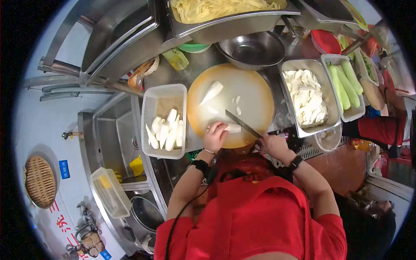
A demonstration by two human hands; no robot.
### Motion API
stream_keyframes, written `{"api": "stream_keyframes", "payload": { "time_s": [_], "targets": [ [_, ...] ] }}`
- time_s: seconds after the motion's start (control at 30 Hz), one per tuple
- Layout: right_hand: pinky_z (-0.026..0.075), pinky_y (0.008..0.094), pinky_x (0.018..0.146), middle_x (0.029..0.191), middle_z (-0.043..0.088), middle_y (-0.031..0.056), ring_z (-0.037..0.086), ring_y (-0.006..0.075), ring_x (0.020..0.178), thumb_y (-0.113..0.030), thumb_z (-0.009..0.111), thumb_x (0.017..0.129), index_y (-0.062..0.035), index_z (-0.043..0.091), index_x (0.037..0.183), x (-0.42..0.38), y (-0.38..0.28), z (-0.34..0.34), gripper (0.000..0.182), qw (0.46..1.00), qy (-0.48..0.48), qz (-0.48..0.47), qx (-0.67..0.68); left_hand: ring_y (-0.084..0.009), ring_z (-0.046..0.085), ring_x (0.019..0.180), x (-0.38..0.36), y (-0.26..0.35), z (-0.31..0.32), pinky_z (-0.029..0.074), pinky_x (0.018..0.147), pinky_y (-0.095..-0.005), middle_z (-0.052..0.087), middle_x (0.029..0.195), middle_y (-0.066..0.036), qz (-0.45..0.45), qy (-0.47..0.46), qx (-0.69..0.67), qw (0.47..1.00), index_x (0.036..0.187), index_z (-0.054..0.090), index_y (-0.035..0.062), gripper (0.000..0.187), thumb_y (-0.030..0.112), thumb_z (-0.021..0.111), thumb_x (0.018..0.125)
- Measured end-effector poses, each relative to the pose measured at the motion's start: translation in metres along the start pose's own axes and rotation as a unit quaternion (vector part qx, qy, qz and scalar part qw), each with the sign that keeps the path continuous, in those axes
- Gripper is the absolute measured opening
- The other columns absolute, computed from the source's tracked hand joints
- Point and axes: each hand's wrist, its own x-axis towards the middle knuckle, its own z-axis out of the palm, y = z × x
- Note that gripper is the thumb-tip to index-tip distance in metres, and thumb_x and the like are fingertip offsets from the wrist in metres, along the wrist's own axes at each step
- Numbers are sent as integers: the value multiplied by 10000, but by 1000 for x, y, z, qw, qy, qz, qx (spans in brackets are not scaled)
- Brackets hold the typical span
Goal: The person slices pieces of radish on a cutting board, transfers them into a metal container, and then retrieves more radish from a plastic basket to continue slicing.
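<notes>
My right hand (276, 147) is wrapped around the handle of a kitchen knife (243, 124), whose dark blade points up and left over the round cutting board (255, 93). Close to the board's near edge, my left hand (215, 135) holds down a peeled white vegetable piece (234, 128) with bent fingers. The blade lies just above and along that piece. Farther up the board are a larger tapered white vegetable (212, 92) and several small cut bits (236, 99).
Left of the board, a white basket (149, 93) holds several peeled white vegetables (167, 132). At right stand a steel pan (299, 132) of white slices (305, 97) and a basket of green vegetables (344, 89). Behind are a dark wok (251, 50) and a tray of yellow strips (225, 11). A sink (115, 130) lies at left.
</notes>
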Motion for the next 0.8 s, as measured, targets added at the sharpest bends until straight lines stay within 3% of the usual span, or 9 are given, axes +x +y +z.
{"api": "stream_keyframes", "payload": {
  "time_s": [0.07,0.13,0.33,0.4,0.47,0.6,0.8],
  "targets": [
    [477,416,476,599,596,141,594,314,530,-280,467,844,-55,508,856,2,2,-5,229,999,35,-19,-3,-261,550,869,3,-2,4,454,732,-331,562,991,-91,1,29,-10,1000,945,622,86,221,166,654,741],
    [473,412,456,592,596,129,596,298,515,-242,462,837,-54,510,855,-1,-2,-19,195,999,3,-18,-35,-270,541,838,-2,-1,4,445,723,-346,562,960,-84,12,70,32,997,917,620,78,205,177,658,742],
    [469,395,441,598,605,107,610,263,521,-193,464,813,-56,519,847,4,-3,4,152,997,7,-24,-67,-264,518,859,-5,-7,12,412,764,-369,538,923,-68,31,84,27,996,899,611,90,201,193,656,732],
    [467,393,440,592,602,111,609,261,519,-208,456,829,-62,516,826,0,-10,-16,157,994,-2,-31,-100,-262,518,857,-5,-5,9,412,764,-370,537,920,-66,32,84,34,995,899,611,92,199,190,656,732],
    [473,386,448,594,603,113,614,267,533,-231,444,847,-63,514,825,-2,-16,-34,184,999,10,-31,-31,-261,518,855,-2,-4,9,412,764,-371,537,917,-64,30,86,38,995,898,611,93,196,188,655,733],
    [476,384,460,608,610,114,614,281,540,-268,454,847,-59,523,862,9,-16,-10,220,998,-20,8,-62,-253,518,849,-3,-3,11,410,764,-364,535,910,-56,27,100,23,994,894,613,98,179,166,650,733],
    [477,393,459,596,605,108,612,268,529,-248,459,833,-60,535,832,5,-8,-13,204,998,-15,-25,-47,-257,515,824,-8,-10,16,408,740,-352,533,915,-58,45,92,46,994,892,610,92,157,114,626,737]
  ]
}}
